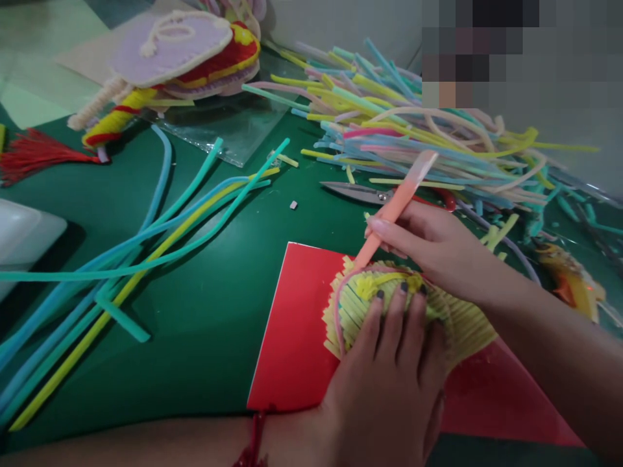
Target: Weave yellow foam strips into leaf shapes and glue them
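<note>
A person's right hand [433,245] pinches an orange stick [407,189] over a yellow craft piece [351,319] under the left hand [389,379].

The piece lies on a red card [294,331], with a thin pink strand and small bright yellow shapes on top; the left hand grips nothing, its fingers laid flat across the piece, while the stick's lower end is at its far edge. Just beyond the right hand, scissors [353,191] lie on the green surface [209,363], beside a heap of coloured strips [413,130]. More long strips [139,278] cross at the left, below a lilac ornament [189,55] and red tassel [41,155].
</note>
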### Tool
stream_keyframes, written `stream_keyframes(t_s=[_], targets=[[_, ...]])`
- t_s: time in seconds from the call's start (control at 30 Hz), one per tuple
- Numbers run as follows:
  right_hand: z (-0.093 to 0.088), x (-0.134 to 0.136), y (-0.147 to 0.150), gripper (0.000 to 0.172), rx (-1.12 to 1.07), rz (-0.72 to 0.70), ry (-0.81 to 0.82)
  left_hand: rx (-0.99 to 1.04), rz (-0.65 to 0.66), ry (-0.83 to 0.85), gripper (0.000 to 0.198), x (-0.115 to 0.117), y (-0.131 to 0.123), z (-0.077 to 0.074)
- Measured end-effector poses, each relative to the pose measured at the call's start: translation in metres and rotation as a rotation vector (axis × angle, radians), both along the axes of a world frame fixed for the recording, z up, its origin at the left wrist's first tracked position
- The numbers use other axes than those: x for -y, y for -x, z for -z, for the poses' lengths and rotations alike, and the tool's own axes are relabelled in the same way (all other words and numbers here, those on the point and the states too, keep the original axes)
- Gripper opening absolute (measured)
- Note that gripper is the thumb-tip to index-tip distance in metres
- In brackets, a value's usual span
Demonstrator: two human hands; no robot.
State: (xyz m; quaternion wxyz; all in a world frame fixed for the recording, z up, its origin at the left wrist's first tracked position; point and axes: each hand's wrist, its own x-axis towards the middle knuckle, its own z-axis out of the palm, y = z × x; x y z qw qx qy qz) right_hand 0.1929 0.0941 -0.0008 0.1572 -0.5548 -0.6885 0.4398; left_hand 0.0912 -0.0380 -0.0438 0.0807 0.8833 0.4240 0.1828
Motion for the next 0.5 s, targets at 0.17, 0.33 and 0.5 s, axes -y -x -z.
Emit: stream_keyframes(t_s=[0.17,0.33,0.5], targets=[[-0.002,0.001,-0.01,0.029,0.047,0.085,-0.029,-0.003,0.019,0.031,0.05,-0.002,0.002,-0.004],[-0.016,0.005,-0.012,0.022,-0.132,0.053,-0.114,-0.008,0.03,0.034,0.05,-0.004,0.004,-0.006],[-0.031,0.011,0.018,0.021,-0.178,-0.351,0.048,0.02,0.02,0.037,0.052,-0.002,0.001,-0.001]])
